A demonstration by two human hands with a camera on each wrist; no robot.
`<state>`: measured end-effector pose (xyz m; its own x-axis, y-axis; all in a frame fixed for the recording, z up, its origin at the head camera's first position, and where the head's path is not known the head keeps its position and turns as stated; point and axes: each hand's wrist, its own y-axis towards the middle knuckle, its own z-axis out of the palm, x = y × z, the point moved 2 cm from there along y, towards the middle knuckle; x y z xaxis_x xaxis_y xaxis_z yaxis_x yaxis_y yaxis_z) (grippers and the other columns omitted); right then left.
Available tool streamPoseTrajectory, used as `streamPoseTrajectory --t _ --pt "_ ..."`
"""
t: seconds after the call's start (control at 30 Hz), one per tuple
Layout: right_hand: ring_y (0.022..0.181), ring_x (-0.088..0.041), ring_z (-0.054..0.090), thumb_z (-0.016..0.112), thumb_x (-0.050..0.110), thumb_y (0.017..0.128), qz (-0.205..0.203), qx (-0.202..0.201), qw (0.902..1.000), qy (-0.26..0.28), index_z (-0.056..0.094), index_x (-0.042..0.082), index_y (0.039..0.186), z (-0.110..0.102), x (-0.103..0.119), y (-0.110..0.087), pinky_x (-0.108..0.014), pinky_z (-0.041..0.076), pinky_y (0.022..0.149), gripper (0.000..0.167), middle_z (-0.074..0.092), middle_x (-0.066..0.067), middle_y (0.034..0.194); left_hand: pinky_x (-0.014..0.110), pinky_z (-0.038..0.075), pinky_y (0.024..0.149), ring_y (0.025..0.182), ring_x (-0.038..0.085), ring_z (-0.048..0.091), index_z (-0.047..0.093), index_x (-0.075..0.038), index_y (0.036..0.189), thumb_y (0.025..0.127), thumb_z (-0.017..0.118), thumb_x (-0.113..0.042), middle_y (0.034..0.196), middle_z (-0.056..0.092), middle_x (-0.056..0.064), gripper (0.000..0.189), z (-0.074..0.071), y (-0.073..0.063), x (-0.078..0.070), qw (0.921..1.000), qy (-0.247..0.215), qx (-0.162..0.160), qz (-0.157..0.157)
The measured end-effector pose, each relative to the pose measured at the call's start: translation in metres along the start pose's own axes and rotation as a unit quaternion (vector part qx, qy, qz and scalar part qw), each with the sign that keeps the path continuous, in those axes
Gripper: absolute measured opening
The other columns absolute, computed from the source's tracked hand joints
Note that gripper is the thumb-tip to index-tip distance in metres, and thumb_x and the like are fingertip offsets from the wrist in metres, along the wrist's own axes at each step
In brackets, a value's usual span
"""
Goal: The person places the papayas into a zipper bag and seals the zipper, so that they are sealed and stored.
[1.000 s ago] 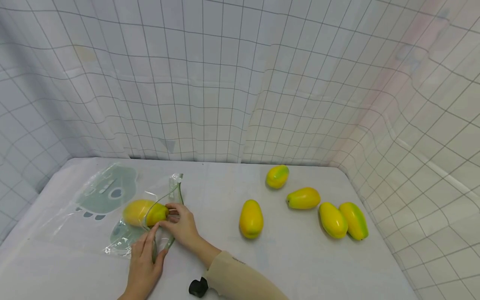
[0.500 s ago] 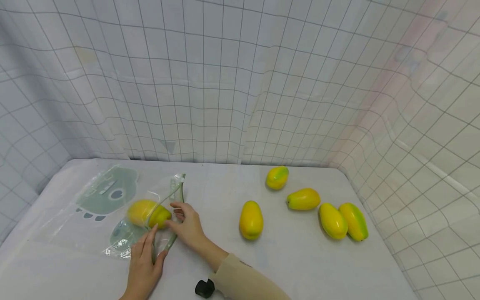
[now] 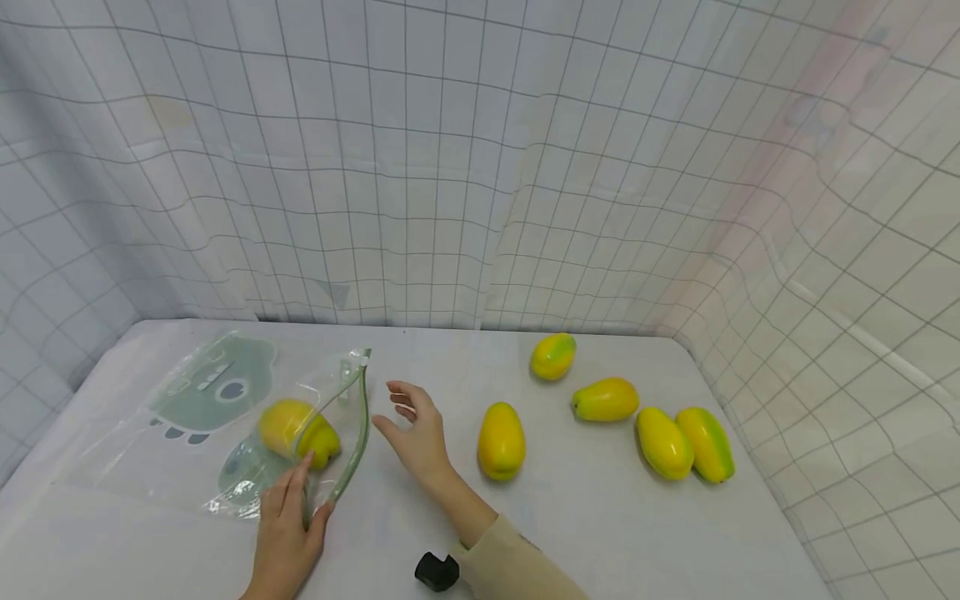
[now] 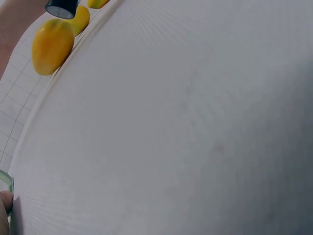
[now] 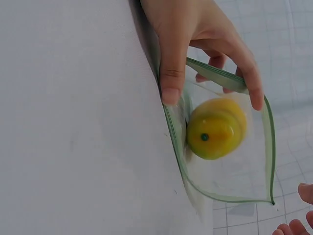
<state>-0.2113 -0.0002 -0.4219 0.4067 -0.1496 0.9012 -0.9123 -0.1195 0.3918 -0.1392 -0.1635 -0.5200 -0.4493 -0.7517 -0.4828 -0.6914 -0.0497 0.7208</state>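
Note:
A yellow-green papaya (image 3: 288, 425) lies inside a clear zip bag (image 3: 176, 454) with green-grey printed shapes and a green-edged mouth that gapes rightward. My left hand (image 3: 287, 529) holds the bag at its mouth. In the right wrist view, the left hand (image 5: 195, 29) has its thumb on the lower edge and an index finger over the upper one, and the papaya (image 5: 215, 129) shows stem end outward. My right hand (image 3: 416, 433) is apart from the bag, just right of its mouth, fingers loosely bent and holding nothing.
Several more papayas lie to the right; the nearest papaya (image 3: 502, 442) is close to my right hand, and a pair of them, including one papaya (image 3: 664, 443), touch near the table's right edge. A black wrist camera (image 3: 437, 572) sits by the sleeve. Grid-patterned curtains (image 3: 442, 167) enclose the table.
My right hand has let go of the papaya and moved right, out of the bag mouth. The papaya's stem end has swung toward me. My left hand has stayed in place.

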Motion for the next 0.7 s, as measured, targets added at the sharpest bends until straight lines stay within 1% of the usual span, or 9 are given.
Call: streamPoseTrajectory --t 0.1,0.17,0.33,0.43,0.57,0.63,0.7 --pt "0.104 -0.031 0.055 0.067 -0.007 0.077 0.005 -0.015 0.9999 -0.002 0.052 -0.009 0.116 -0.012 0.004 -0.001 -0.039 0.045 0.09 0.042 0.055 -0.022 0.115 0.012 0.016 0.089 0.091 0.038 0.039 0.044 0.006 0.128 0.091 0.033 -0.054 0.109 0.046 0.024 0.071 0.0 0.0 0.0 1.0 -0.003 0.003 -0.004" --pt "0.104 -0.032 0.054 0.067 -0.007 0.077 -0.001 -0.027 0.9996 -0.008 0.051 -0.009 0.116 -0.02 0.005 -0.002 -0.041 0.045 0.09 0.042 0.054 -0.023 0.116 0.013 0.016 0.088 0.091 0.038 0.039 0.044 0.006 0.128 0.091 0.033 -0.054 0.109 0.046 0.024 0.071 0.0 0.0 0.0 1.0 -0.002 0.005 -0.005" --pt "0.105 -0.031 0.052 0.068 -0.006 0.077 0.008 -0.059 0.9981 -0.015 0.051 -0.007 0.117 -0.037 0.006 -0.007 -0.041 0.043 0.092 0.043 0.054 -0.019 0.117 0.012 0.016 0.088 0.091 0.038 0.039 0.043 0.006 0.128 0.091 0.031 -0.055 0.109 0.046 0.023 0.073 -0.001 0.001 -0.001 0.9999 0.0 0.01 -0.009" --pt "0.107 -0.03 0.052 0.069 -0.001 0.077 0.011 -0.085 0.9961 -0.021 0.052 -0.004 0.119 -0.047 -0.01 -0.011 -0.039 0.042 0.093 0.045 0.054 -0.014 0.118 0.012 0.015 0.091 0.092 0.038 0.039 0.043 0.006 0.128 0.091 0.031 -0.056 0.108 0.045 0.024 0.073 -0.002 0.001 -0.001 0.9999 -0.001 0.01 -0.012" --pt "0.108 -0.027 0.052 0.072 0.003 0.077 0.009 -0.115 0.9924 -0.042 0.052 0.001 0.121 -0.059 -0.028 -0.02 -0.034 0.042 0.094 0.048 0.055 -0.009 0.119 0.012 0.014 0.091 0.093 0.038 0.039 0.043 0.006 0.128 0.091 0.03 -0.056 0.109 0.045 0.023 0.074 -0.001 0.001 -0.001 0.9998 -0.002 0.013 -0.015" --pt "0.107 -0.026 0.052 0.072 0.001 0.076 0.007 -0.128 0.9902 -0.055 0.052 0.001 0.12 -0.066 -0.023 -0.025 -0.035 0.043 0.093 0.048 0.055 -0.009 0.118 0.013 0.014 0.091 0.093 0.038 0.039 0.043 0.006 0.128 0.091 0.031 -0.056 0.109 0.045 0.023 0.073 -0.001 0.0 0.0 0.9998 -0.002 0.013 -0.015" --pt "0.105 -0.029 0.052 0.072 -0.002 0.074 0.004 -0.14 0.9879 -0.067 0.052 -0.002 0.119 -0.071 -0.016 -0.03 -0.038 0.043 0.092 0.048 0.055 -0.012 0.116 0.013 0.014 0.091 0.093 0.038 0.039 0.043 0.006 0.128 0.091 0.031 -0.056 0.109 0.045 0.023 0.073 -0.001 0.0 0.0 0.9998 -0.003 0.011 -0.015"
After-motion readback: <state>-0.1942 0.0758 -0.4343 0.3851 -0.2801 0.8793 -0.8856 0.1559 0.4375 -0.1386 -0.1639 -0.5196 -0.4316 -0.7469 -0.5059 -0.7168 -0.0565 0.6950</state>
